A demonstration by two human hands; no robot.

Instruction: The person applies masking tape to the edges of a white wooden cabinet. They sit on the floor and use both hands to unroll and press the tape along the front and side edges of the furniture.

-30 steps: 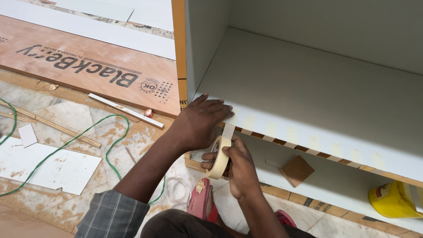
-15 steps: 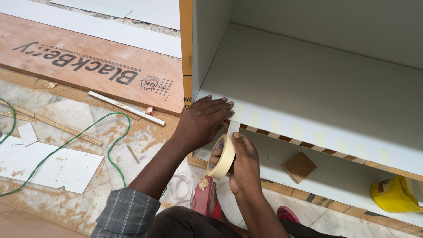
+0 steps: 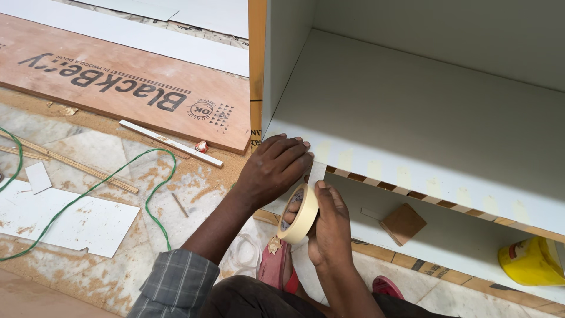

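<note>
light: bright, even daylight | shadows: soft, faint | glare: none | focus: sharp, edges perhaps slightly stretched

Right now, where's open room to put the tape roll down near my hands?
The white shelf top is bare behind the left hand. The lower shelf is free between the wooden square and yellow container. The floor left is crowded: green cable, white offcuts, strips. The right hand holds the tape roll.

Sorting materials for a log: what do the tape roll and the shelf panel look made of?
Tape roll: likely cream paper masking tape, matte. Shelf panel: seemingly white-laminated plywood, smooth; its front edge shows brown layered wood between tape strips.
</note>
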